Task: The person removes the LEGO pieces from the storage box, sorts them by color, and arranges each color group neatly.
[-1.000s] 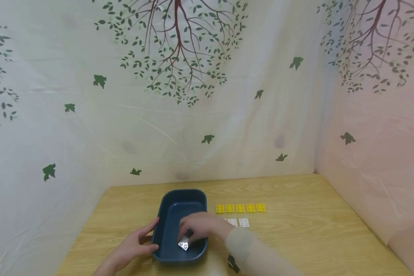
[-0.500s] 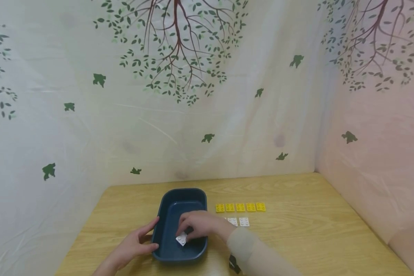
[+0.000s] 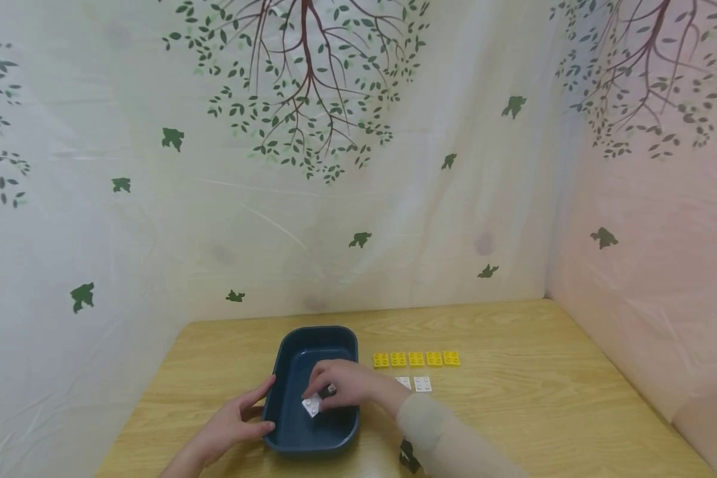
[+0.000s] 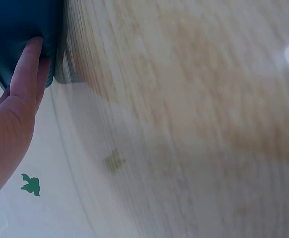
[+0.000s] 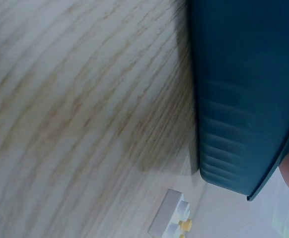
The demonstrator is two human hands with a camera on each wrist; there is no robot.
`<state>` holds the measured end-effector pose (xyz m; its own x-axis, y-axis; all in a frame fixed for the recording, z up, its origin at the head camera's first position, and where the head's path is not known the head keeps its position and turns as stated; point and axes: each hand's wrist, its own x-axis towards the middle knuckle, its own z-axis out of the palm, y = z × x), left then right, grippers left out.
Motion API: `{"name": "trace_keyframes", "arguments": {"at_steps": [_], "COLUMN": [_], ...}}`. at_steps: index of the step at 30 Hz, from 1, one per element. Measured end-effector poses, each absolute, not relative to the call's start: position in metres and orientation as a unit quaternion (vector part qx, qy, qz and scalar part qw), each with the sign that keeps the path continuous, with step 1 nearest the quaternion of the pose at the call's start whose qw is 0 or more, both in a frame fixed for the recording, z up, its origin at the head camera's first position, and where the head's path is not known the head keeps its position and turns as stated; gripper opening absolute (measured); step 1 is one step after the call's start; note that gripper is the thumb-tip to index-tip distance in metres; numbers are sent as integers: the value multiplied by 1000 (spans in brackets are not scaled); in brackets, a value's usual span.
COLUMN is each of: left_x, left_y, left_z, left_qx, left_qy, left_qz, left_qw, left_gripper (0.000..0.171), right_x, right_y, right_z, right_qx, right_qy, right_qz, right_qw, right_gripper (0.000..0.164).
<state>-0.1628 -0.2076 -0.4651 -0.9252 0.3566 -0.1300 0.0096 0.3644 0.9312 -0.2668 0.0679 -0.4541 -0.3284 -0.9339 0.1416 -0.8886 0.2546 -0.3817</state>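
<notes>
In the head view a dark blue tray (image 3: 299, 441) stands on the table. My right hand (image 3: 343, 385) reaches over its right side and pinches a white toy brick (image 3: 312, 405) above the tray's floor. The brick's studs show, but part of it is hidden behind the fingers. My left hand (image 3: 230, 428) is against the tray's left side, thumb and forefinger spread along the rim. In the left wrist view its straight fingers (image 4: 28, 72) press on the outer wall. The right wrist view shows mostly the tray's outer side (image 5: 234, 114).
Right of the tray, several yellow bricks (image 3: 416, 359) lie in a row. Nearer me are white bricks (image 3: 422, 384), partly covered by my right arm. A black object (image 3: 409, 455) shows beside the right forearm. Printed sheets (image 3: 311, 252) stand behind the wooden table (image 3: 544, 392).
My right hand has shifted slightly away from me and left inside the tray, taking the white brick with it. The left hand and the tray have stayed in place.
</notes>
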Motion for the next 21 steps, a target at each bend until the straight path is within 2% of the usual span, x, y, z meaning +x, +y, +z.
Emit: {"name": "trace_keyframes", "arguments": {"at_steps": [10,21], "left_x": [-163,-162], "left_y": [-208,-208], "left_z": [-465,-464], "left_qx": [108,129], "left_qy": [808,796], "left_qz": [557,569], "left_qw": [159,160], "left_gripper": [82,82], "right_x": [-267,-264], "right_y": [85,131], "right_z": [-448,-444], "right_qx": [-540,-480], "right_qy": [802,811], "right_qz": [-253,-334], "right_qw": [35,32], "right_gripper": [30,29]}}
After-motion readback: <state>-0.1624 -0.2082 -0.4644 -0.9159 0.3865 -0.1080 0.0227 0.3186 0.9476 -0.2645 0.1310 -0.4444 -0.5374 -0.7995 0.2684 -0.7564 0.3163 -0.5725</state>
